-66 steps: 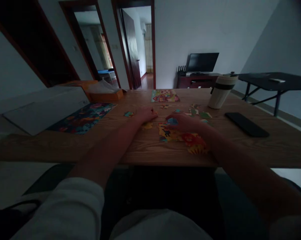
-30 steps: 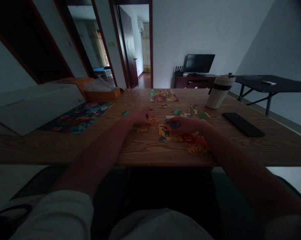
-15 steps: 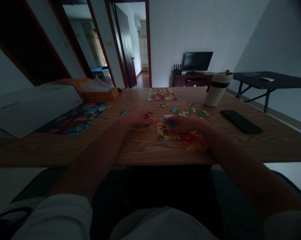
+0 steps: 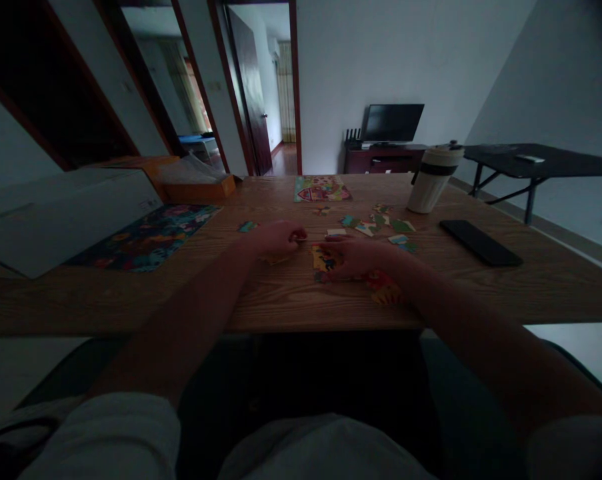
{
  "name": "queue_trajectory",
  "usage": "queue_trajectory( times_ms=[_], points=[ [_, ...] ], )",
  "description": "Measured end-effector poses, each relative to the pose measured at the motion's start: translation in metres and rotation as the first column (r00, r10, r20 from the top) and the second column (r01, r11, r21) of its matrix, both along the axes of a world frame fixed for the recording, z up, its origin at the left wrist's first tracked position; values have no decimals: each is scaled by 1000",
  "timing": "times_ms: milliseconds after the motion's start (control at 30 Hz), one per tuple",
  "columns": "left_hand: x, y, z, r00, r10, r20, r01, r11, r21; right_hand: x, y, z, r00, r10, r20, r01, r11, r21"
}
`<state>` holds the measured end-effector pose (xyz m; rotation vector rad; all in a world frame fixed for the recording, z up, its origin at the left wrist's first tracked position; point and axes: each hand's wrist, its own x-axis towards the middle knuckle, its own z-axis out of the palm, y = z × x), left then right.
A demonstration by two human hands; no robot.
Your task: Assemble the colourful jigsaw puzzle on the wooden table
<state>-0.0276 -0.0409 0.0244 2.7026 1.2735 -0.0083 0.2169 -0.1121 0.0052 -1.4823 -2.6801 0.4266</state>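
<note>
A partly joined jigsaw (image 4: 381,285) in yellow and red lies on the wooden table (image 4: 291,300) in front of me. My right hand (image 4: 357,257) rests flat on its far part, covering it. My left hand (image 4: 277,237) sits just to the left, fingers curled around a small puzzle piece (image 4: 297,235) at its fingertips. Several loose pieces (image 4: 375,225) lie scattered behind my right hand. One more loose piece (image 4: 247,227) lies left of my left hand.
A finished colourful puzzle board (image 4: 145,237) and a white box (image 4: 55,213) lie at the left, an orange box (image 4: 195,187) behind them. A picture card (image 4: 321,189) lies at the far middle. A white tumbler (image 4: 431,179) and a black phone (image 4: 481,243) stand at the right.
My right hand has slid towards me and left over the joined jigsaw. My left hand has closed its fingers on a small piece. The camera has shifted slightly.
</note>
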Motion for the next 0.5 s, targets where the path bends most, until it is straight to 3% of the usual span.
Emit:
queue_trajectory(
  times_ms=[200,367,500],
  points=[
    [4,-11,6,995,-97,-5,95,988,-124,12,11,-8,998,28,-58,-25,998,50],
    [5,-10,0,973,-224,47,228,967,-110,16,15,-9,996,34,-79,-33,999,21],
    [5,-9,0,970,-232,70,239,963,-128,18,18,-10,996,46,-82,-43,999,31]
  ],
)
